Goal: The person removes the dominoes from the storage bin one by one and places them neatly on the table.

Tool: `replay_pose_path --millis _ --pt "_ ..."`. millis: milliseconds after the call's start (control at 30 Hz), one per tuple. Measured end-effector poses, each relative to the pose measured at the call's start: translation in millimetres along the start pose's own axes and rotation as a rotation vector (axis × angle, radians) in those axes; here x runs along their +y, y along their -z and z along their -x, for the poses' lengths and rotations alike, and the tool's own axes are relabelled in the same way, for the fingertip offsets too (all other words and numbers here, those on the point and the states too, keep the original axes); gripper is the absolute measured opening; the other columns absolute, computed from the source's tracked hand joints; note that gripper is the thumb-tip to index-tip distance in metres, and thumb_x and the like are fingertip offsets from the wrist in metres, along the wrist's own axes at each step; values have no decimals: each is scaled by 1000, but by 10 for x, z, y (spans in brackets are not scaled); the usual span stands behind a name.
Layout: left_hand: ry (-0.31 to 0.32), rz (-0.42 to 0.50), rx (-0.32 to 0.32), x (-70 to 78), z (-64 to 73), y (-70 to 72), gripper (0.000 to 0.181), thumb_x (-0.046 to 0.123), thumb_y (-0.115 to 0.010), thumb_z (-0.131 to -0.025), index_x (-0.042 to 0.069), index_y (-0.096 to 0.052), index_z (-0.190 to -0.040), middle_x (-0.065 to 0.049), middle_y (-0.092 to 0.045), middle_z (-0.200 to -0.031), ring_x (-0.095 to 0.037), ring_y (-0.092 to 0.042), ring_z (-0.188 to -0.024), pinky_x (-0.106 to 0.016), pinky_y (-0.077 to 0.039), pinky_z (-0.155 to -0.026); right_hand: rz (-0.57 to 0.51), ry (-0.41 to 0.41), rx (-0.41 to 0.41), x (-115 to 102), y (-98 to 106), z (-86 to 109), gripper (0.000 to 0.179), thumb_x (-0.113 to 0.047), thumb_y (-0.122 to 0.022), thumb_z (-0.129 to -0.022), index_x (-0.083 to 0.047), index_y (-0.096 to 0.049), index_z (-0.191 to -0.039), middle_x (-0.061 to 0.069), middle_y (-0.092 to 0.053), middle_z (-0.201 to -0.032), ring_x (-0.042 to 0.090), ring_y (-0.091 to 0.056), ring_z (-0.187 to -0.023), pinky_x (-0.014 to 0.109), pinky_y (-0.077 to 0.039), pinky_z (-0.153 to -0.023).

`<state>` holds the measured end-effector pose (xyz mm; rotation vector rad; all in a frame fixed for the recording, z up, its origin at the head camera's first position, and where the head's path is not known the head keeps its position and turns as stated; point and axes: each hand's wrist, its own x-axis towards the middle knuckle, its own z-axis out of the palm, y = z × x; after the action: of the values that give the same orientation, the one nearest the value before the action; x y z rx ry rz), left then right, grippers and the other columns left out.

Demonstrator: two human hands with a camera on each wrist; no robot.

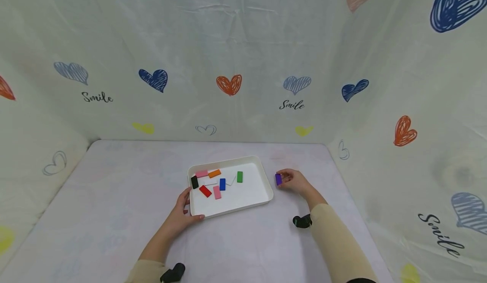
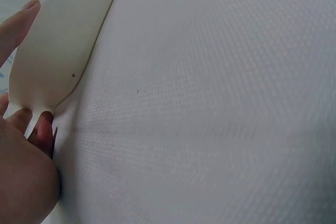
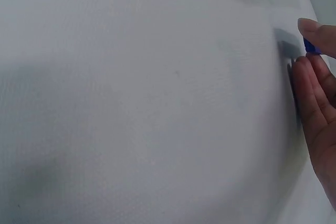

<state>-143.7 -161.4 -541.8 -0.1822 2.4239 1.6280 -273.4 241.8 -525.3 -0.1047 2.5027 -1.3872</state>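
Right hand (image 1: 296, 181): pinched purple block (image 1: 278, 179) between thumb and fingers, just right of tray (image 1: 249, 190), presumably for fine control. Left hand (image 1: 180, 216): spanned and gripped tray's near-left corner, likely for steadiness.

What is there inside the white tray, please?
Black block, orange block, red block, blue block, green block, two pink blocks, unclear white shapes. Whatever they cover on the tray cannot be seen.

So the block (image 1: 278, 179) I'm gripping is showing purple, and my white tray (image 1: 251, 192) is flaunting other blocks (image 1: 222, 184) in black, orange, red, blue, green and pink. I'm wearing beige sleeves (image 1: 336, 236). The off-white curtain (image 1: 262, 120) is sporting blue, orange-red and yellow hearts (image 1: 229, 85), mostly scribbly, plus black "Smile" lettering (image 1: 291, 104).
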Motion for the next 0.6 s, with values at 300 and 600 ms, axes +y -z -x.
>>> replay_pose_path --millis 300,600 --pt "-5 0 -1 6 -1 -14 111 23 -87 -72 13 -12 -154 -22 -28 -151 -38 -34 -130 -57 -35 -106 -40 11 -47 154 -3 -14 52 3 -82 -73 1 -64 -121 7 -59 -89 20 -54 -84 30 -47 -75" --pt "13 -15 9 24 14 -6 111 23 -86 -73 14 -12 -154 -23 -29 -150 -39 -35 -130 -58 -35 -105 -38 29 -67 206 -7 -45 51 -2 -84 -73 -1 -65 -120 6 -60 -88 19 -54 -82 27 -47 -72"
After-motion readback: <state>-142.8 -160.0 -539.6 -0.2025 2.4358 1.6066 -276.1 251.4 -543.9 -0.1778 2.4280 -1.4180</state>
